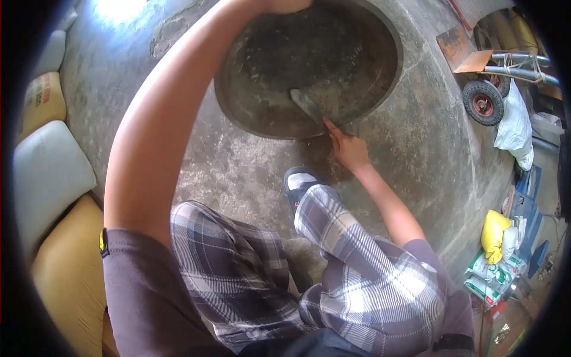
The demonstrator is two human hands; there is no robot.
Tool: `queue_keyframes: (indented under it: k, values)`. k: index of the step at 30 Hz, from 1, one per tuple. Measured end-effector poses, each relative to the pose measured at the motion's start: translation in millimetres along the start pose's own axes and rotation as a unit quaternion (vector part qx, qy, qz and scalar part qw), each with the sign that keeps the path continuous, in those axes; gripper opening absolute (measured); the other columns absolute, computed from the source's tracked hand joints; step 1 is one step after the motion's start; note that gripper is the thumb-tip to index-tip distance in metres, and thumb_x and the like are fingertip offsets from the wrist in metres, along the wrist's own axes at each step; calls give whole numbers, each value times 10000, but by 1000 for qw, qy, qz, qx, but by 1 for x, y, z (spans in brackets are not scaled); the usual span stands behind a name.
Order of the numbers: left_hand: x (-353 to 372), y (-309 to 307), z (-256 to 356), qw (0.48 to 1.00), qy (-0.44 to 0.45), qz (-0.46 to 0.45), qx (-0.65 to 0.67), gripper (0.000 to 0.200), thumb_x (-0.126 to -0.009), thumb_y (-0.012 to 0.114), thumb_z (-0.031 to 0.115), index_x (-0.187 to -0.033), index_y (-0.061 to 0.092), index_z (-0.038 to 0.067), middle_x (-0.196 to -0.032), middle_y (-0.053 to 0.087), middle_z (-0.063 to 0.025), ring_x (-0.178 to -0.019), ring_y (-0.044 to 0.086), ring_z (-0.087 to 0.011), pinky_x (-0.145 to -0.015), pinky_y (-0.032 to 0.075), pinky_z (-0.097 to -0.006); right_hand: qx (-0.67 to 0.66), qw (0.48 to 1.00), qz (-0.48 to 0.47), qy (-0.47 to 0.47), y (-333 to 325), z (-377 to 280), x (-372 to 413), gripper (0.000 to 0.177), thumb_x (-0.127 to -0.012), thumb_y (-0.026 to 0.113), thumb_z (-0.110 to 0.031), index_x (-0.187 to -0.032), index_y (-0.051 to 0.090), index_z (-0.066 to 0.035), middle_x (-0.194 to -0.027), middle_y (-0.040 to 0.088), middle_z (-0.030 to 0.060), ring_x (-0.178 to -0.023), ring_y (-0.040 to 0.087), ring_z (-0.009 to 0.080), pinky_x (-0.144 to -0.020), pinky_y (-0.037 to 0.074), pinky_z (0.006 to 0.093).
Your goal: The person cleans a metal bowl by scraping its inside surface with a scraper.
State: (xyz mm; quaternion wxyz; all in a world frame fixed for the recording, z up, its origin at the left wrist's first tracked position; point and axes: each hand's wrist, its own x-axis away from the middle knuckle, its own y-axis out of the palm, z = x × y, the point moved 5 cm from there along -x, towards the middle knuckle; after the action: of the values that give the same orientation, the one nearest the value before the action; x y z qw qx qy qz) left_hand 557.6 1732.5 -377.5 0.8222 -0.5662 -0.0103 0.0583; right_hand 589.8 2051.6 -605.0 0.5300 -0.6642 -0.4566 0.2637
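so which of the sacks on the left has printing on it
The tan sack, second from the top: it alone shows coloured lettering; the white sacks and yellow sack look plain.

The wide round metal pan (333, 53) is dark grey-brown with paler dusty streaks, and the flat metal scraper blade (304, 104) is dull grey. The concrete floor (428, 143) is mottled grey. The loose trousers (238, 262) carry a grey-and-white plaid, the short-sleeved shirt (137, 291) is plain purplish grey, and the sandal (295, 193) is black over a white sock (301, 178). The crumpled plastic bag (493, 229) is bright yellow.
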Motion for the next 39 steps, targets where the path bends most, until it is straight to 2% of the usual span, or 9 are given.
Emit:
queue_keyframes:
  k: [3,10,12,17,21,25,31,37,39]
  values:
    - [39,16,-59,994,-76,68,46,520,-825,621,66,-1334,522,39,-1120,657,-232,-1003,660,-311,-908,483,-400,13,999,12,35,-19,16,-5,560,-913,532,-200,-1452,415,-296,-602,627,152,-546,637,355,-512,515,483]
    - [170,20,-47,924,-289,208,137,433,-772,581,66,-1200,649,64,-931,697,-195,-855,686,-307,-802,506,-372,-2,993,28,111,-51,22,-10,498,-950,510,-230,-1439,433,-273,-687,655,195,-630,649,398,-593,522,505]
    - [192,25,-34,878,-381,244,158,377,-818,572,36,-1187,645,22,-828,665,-104,-720,580,-140,-705,475,-312,-82,991,-18,107,-33,2,3,499,-951,517,-259,-1442,427,-270,-742,669,216,-672,653,415,-643,529,513]
    - [194,26,-6,907,-214,343,118,449,-800,553,-1,-1239,629,51,-807,658,-106,-669,556,-106,-673,481,-285,-153,988,7,-19,-5,-38,40,505,-949,522,-290,-1443,420,-269,-746,670,216,-671,658,411,-645,538,515]
    - [203,37,-13,889,-199,380,160,475,-801,538,-24,-1259,626,68,-853,696,-106,-680,576,-71,-637,473,-257,62,994,-36,84,-61,23,-17,486,-956,514,-253,-1435,432,-264,-715,666,205,-641,662,390,-585,533,513]
    - [207,59,-5,857,-350,304,224,527,-817,524,-53,-1313,604,104,-1054,719,-117,-662,598,-71,-553,478,-250,-14,997,57,50,-32,18,1,493,-967,485,-235,-1452,401,-263,-827,676,246,-690,659,418,-626,537,518]
    - [209,53,-1,860,-270,355,247,574,-799,521,-84,-1327,593,128,-1267,639,-124,-1042,666,-193,-903,502,-297,-43,997,-59,12,-18,-10,9,472,-954,489,-247,-1421,446,-293,-864,669,269,-707,662,415,-638,546,509]
    - [201,48,4,890,-230,353,172,569,-795,524,-75,-1322,592,128,-1260,638,-133,-1153,624,-207,-936,487,-301,7,984,-50,168,-48,23,-22,494,-928,550,-235,-1412,469,-286,-907,682,233,-764,672,418,-714,551,502]
    - [204,52,3,887,-227,363,172,571,-798,529,-72,-1328,588,132,-1260,639,-134,-1154,623,-206,-934,488,-302,-88,993,-60,55,3,-17,16,508,-945,519,-280,-1441,415,-306,-998,670,252,-862,662,442,-785,544,514]
